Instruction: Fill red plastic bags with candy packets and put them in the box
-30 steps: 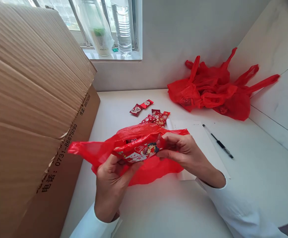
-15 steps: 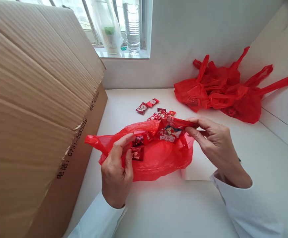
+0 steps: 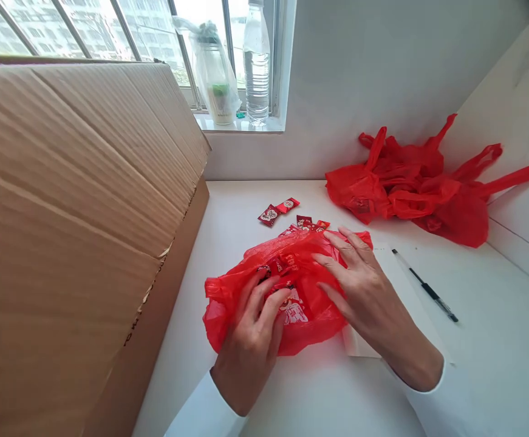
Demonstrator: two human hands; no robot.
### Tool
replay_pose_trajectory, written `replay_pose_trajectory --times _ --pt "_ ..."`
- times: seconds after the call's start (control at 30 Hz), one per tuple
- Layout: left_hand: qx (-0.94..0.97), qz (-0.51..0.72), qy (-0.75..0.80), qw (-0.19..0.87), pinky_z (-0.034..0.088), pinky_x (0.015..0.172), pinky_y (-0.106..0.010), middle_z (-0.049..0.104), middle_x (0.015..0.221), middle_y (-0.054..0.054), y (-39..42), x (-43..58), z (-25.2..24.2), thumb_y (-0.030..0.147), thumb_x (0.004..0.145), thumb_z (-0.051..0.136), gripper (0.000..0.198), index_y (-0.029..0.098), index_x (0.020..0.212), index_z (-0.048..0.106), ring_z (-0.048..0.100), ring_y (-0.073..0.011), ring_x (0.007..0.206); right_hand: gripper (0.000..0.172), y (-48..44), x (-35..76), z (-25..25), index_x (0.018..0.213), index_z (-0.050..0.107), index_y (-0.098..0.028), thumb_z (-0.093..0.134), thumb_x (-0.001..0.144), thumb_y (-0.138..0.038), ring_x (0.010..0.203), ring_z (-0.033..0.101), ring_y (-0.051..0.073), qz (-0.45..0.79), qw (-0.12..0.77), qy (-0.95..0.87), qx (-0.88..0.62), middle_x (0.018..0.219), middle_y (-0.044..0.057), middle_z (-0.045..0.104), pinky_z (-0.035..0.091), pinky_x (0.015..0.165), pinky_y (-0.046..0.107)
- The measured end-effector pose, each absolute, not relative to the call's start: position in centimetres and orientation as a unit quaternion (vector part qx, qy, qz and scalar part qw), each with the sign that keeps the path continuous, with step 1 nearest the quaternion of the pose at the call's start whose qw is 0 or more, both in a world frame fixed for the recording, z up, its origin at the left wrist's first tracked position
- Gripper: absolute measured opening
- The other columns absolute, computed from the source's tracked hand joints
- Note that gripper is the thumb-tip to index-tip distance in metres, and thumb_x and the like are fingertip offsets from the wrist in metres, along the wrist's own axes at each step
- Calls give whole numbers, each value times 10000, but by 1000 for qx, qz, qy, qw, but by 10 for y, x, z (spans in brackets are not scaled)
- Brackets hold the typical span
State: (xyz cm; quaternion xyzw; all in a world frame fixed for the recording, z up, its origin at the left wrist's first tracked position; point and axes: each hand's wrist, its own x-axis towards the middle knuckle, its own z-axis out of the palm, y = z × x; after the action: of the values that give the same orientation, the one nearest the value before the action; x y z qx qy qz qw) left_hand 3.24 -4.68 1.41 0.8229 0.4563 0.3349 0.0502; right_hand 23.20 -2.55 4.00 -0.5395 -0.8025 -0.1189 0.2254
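A red plastic bag (image 3: 286,346) lies on the white table with its mouth spread. Inside it are a larger red packet (image 3: 294,308) with white print and several small wrapped sachets (image 3: 275,267). My left hand (image 3: 255,337) reaches into the left side of the mouth, fingers curved and apart beside the larger packet; its thumb is partly hidden. Over the bag's right side rests my right hand (image 3: 359,282), fingers spread on the plastic and gripping nothing. Small red and dark red sachets (image 3: 269,215) lie on the table just beyond the bag.
A big cardboard box (image 3: 86,243) fills the left side. More red plastic bags (image 3: 410,182) are heaped at the back right against the wall. A black pen (image 3: 432,293) and a white sheet or pad (image 3: 364,343) lie to the right. On the sill stands a water bottle (image 3: 257,85).
The larger red packet has left my right hand and now lies in the bag. My right hand has spread onto the bag's side; my left hand has moved right, deeper into the mouth.
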Motion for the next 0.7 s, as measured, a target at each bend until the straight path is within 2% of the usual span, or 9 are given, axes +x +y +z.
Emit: replay_pose_trajectory --times 0.07,0.2,0.27,0.37,0.5,0.6,0.7 --pt "850 276 449 28 482 1000 -434 521 1335 -76 -46 33 9 131 911 446 317 219 1205 525 381 -265 1331 328 -25 234 43 1154 620 -160 581 828 -154 1418 181 324 -135 210 -802 -543 1443 128 400 328 1108 502" --pt "888 169 428 4 520 932 -522 476 1400 -92 -46 31 3 193 800 621 451 226 1240 529 384 -362 1319 509 -26 237 36 1150 614 -171 778 675 -252 1429 84 367 -107 160 -812 -551 1500 141 309 303 1104 549" --pt "891 148 428 -1 542 895 -526 477 1404 -90 -46 30 3 223 734 690 553 235 1259 518 459 -369 1262 513 -25 238 29 1073 637 -173 824 619 -321 1428 63 380 -79 138 -823 -545 1512 146 278 299 1099 562" --pt "888 152 433 -12 591 809 -468 523 1362 -92 -46 29 3 244 710 699 592 237 1271 511 569 -336 1152 391 -25 240 21 925 653 -184 817 629 -380 1425 68 390 -56 127 -830 -540 1517 128 269 298 1083 589" --pt "880 162 446 -26 587 828 -422 560 1317 -77 -45 26 1 249 738 640 585 241 1302 484 606 -284 1105 209 -26 237 23 764 630 -183 775 699 -319 1407 164 382 -23 114 -837 -535 1444 105 392 361 1029 582" --pt "864 153 479 -40 579 832 -432 554 1317 -71 -46 22 -1 278 751 606 534 254 1275 506 591 -294 1125 143 -26 232 28 767 640 -186 753 723 -262 1338 318 352 -7 109 -844 -525 1273 98 548 397 995 561" --pt "859 147 488 -47 571 816 -439 534 1327 -88 -45 19 -1 331 774 577 487 260 1253 521 583 -313 1123 115 -25 228 34 820 666 -183 733 731 -212 1173 478 315 -21 122 -838 -532 1084 84 632 415 963 557"
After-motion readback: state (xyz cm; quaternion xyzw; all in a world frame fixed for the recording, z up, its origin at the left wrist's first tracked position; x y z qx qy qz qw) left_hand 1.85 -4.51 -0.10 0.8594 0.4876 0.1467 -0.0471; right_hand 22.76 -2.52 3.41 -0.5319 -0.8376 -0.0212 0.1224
